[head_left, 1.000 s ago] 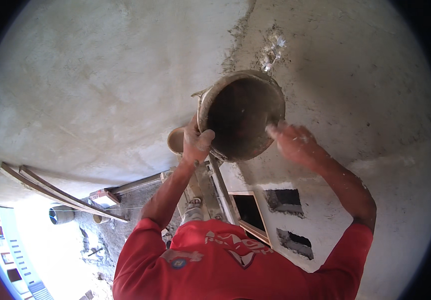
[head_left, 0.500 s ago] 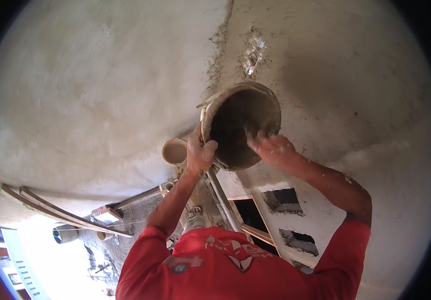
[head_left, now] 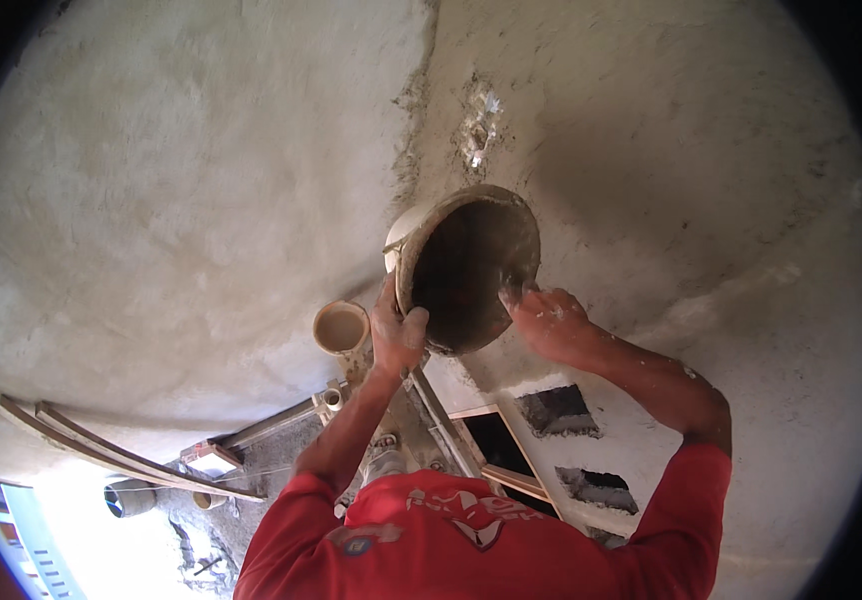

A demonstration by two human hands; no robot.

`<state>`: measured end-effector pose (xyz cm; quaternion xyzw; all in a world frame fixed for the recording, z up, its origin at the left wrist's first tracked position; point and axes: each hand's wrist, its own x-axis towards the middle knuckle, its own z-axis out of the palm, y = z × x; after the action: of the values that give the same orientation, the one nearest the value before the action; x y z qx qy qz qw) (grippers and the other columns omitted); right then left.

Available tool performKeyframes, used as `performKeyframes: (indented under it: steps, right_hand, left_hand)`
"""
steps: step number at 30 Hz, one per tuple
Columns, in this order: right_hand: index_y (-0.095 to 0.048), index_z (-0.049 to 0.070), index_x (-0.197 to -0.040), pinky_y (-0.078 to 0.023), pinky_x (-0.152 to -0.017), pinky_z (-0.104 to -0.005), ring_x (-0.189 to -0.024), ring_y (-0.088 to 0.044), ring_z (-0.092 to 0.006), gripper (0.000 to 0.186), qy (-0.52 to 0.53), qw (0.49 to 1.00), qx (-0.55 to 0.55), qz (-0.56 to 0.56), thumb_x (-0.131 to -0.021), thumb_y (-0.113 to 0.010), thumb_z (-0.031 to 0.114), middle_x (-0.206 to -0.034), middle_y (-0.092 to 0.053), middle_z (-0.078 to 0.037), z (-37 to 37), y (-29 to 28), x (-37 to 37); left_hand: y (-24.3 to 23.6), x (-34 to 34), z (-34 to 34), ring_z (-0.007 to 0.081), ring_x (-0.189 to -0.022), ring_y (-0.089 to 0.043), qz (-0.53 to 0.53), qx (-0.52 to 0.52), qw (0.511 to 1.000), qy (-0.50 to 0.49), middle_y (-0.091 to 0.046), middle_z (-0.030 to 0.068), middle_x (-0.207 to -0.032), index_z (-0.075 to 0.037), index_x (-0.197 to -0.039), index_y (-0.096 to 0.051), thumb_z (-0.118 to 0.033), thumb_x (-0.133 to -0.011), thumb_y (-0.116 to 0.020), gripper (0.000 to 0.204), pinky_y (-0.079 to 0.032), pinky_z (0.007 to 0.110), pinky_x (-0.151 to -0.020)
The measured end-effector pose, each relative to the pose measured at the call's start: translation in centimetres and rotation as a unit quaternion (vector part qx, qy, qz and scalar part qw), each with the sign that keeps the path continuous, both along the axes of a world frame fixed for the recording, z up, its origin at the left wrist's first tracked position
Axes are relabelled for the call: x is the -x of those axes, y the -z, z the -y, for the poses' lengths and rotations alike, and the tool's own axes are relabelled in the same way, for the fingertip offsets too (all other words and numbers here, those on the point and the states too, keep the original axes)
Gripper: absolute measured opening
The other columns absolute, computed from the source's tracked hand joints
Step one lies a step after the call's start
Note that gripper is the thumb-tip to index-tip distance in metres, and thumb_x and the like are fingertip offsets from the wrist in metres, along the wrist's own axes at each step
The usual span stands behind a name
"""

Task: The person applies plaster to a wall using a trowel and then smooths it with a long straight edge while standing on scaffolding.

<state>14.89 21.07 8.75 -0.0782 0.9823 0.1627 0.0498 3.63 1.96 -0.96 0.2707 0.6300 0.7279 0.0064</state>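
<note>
A grimy, mortar-smeared bucket (head_left: 466,240) is tilted so that its dark inside faces me. My left hand (head_left: 398,328) is closed on its left rim, thumb at the front. My right hand (head_left: 546,318) reaches to the lower right of the bucket's inside, fingers bent and partly blurred; whether they hold anything is unclear. Left of my left hand sits a smaller round container (head_left: 340,327) with pale grey-brown contents. The plaster wall (head_left: 201,170) rises beyond the bucket, with a rough white patch (head_left: 481,125) above it.
Narrow scaffold planks (head_left: 436,415) run beneath me, over my feet. Two long battens (head_left: 116,445) jut out at the left, near a drum (head_left: 129,498) lower down. To the right are rough square openings (head_left: 556,408) and a wood-framed dark opening (head_left: 491,440).
The bucket has shifted lower and slightly left in view, as has the wall patch. My right hand's fingers have moved around inside the bucket's right side. My left hand keeps hold of the rim.
</note>
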Motion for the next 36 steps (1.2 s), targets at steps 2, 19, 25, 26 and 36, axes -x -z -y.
performKeyframes:
  steps: [2,19,25,26,36]
  right_hand:
    - [-0.056,0.002,-0.104,-0.051,-0.050,-0.0295,-0.060,-0.062,-0.0207,0.028,-0.036,0.993,-0.019,-0.107,-0.078,-0.055,0.014,-0.073,-0.059,-0.010,0.3,-0.3,0.6]
    - [-0.061,0.000,-0.097,-0.049,-0.065,-0.0349,-0.082,-0.061,-0.0263,0.027,0.009,0.988,-0.137,-0.073,-0.077,-0.053,0.017,-0.080,-0.062,-0.014,-2.4,-1.7,1.3]
    - [-0.060,-0.005,-0.098,-0.050,-0.073,-0.0409,-0.085,-0.062,-0.0332,0.030,0.079,0.988,0.132,0.034,-0.078,-0.053,0.017,-0.083,-0.064,-0.019,-4.5,0.2,-0.6]
    - [-0.059,-0.006,-0.100,-0.049,-0.075,-0.0421,-0.086,-0.061,-0.0362,0.032,0.105,0.977,0.180,0.045,-0.078,-0.053,0.017,-0.084,-0.064,-0.021,-4.8,1.7,-0.9]
    - [-0.052,-0.003,-0.117,-0.047,-0.083,-0.0345,-0.096,-0.061,-0.0303,0.048,0.181,0.836,0.518,-0.022,-0.077,-0.065,0.022,-0.102,-0.062,-0.022,-3.0,5.2,-1.0]
  left_hand:
    - [-0.6,-0.1,0.1,0.0234,-0.098,-0.057,-0.021,0.012,1.000,-0.005,-0.059,0.0198,-0.103,0.005,-0.123,-0.045,-0.010,-0.067,-0.048,0.059,-0.044,0.031,-0.086]
    - [-2.2,-3.6,-2.3,0.0490,-0.122,-0.034,-0.127,0.113,0.981,-0.098,-0.041,0.0348,-0.126,-0.008,-0.130,-0.045,-0.004,-0.063,-0.053,0.068,-0.034,0.045,-0.100]
    - [-3.6,-4.2,-1.2,0.0510,-0.118,-0.039,-0.162,0.137,0.974,-0.079,-0.038,0.0406,-0.124,-0.010,-0.130,-0.045,-0.005,-0.064,-0.053,0.067,-0.038,0.046,-0.096]
    - [-3.7,-4.3,-1.0,0.0515,-0.116,-0.040,-0.172,0.152,0.970,-0.077,-0.037,0.0424,-0.123,-0.011,-0.130,-0.045,-0.005,-0.064,-0.054,0.067,-0.040,0.046,-0.095]
    - [-4.6,-1.4,-1.4,0.0265,-0.087,-0.059,0.023,0.064,0.997,0.027,-0.060,0.0184,-0.098,0.004,-0.124,-0.046,-0.004,-0.066,-0.052,0.059,-0.047,0.034,-0.079]
